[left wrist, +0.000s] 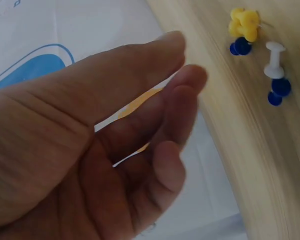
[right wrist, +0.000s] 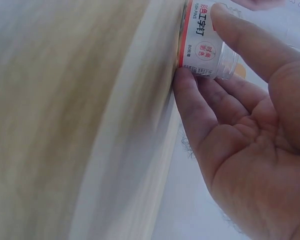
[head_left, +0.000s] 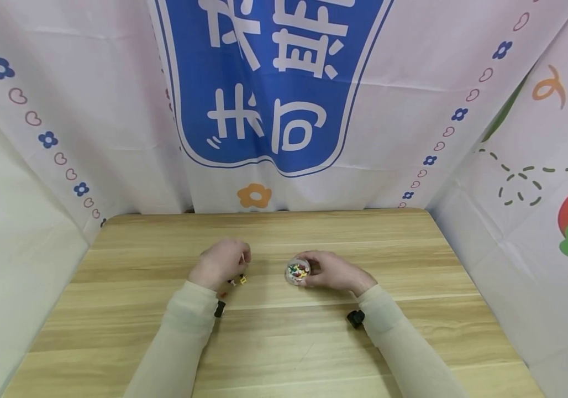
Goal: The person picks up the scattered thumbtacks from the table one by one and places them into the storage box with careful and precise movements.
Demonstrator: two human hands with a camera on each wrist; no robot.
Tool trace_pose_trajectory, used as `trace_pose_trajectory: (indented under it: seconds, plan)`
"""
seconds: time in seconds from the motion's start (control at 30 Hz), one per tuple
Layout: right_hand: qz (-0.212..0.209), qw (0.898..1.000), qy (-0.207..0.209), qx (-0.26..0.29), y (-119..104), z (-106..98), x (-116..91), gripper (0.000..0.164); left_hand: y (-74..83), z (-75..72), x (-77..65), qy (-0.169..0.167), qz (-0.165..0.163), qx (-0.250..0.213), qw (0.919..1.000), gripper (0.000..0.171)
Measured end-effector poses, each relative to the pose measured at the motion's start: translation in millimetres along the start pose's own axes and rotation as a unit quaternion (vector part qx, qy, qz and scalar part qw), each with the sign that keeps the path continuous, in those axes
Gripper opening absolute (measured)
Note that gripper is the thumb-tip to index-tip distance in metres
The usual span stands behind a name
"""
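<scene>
My right hand [head_left: 336, 271] grips a small clear jar [right wrist: 202, 42] with a white and red push-pin label, thumb on one side and fingers on the other. The jar stands on the table with no lid on its mouth, and colourful push pins [head_left: 298, 270] fill it. Over loose push pins to the left hovers my left hand [head_left: 220, 263], its fingers bent loosely towards the thumb. No pin shows between them in the left wrist view. Beside its fingertips lie yellow pins [left wrist: 245, 24], a white pin [left wrist: 274, 60] and blue pins [left wrist: 280, 87].
A red pin [head_left: 222, 294] lies near the left wrist. The wooden tabletop [head_left: 274, 342] ends at a printed cloth [head_left: 125, 110] hanging along its back edge. Black wrist cameras [head_left: 356, 318] sit under both forearms.
</scene>
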State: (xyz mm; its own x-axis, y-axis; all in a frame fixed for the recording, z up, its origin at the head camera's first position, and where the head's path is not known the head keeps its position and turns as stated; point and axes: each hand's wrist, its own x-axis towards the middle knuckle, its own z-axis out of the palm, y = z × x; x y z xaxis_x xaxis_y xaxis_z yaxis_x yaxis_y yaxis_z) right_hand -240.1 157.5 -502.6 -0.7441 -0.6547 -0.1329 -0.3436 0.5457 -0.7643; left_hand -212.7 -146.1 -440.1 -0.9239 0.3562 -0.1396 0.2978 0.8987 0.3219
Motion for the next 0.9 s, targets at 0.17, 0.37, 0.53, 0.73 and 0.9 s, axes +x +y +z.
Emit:
trace_pose_trajectory:
  seconds: [0.17, 0.37, 0.53, 0.73, 0.9]
  plan:
    - [0.0, 1.0, -0.001, 0.008, -0.7, -0.5, -0.3, 0.059, -1.3, 0.2, -2.8, -0.027, -0.014, -0.013, 0.9994, 0.015]
    - [-0.004, 1.0, 0.0, 0.007, -0.5, -0.1, 0.7, 0.057, -2.0, 2.7, -3.2, -0.04, -0.024, -0.016, 0.9988, 0.013]
    - [-0.004, 1.0, 0.001, 0.009, -1.0, -0.4, 0.5, 0.057, -3.5, 7.7, -1.8, -0.046, -0.029, -0.013, 0.9984, 0.012]
    - [-0.005, 1.0, 0.002, 0.007, 0.9, -0.6, 1.8, 0.056, -4.6, 11.0, 0.0, -0.045, -0.033, -0.008, 0.9984, 0.01]
    - [-0.005, 1.0, 0.001, 0.003, 0.9, -0.2, 1.6, 0.056, -5.6, 11.0, 1.0, -0.04, -0.029, 0.002, 0.9988, 0.01]
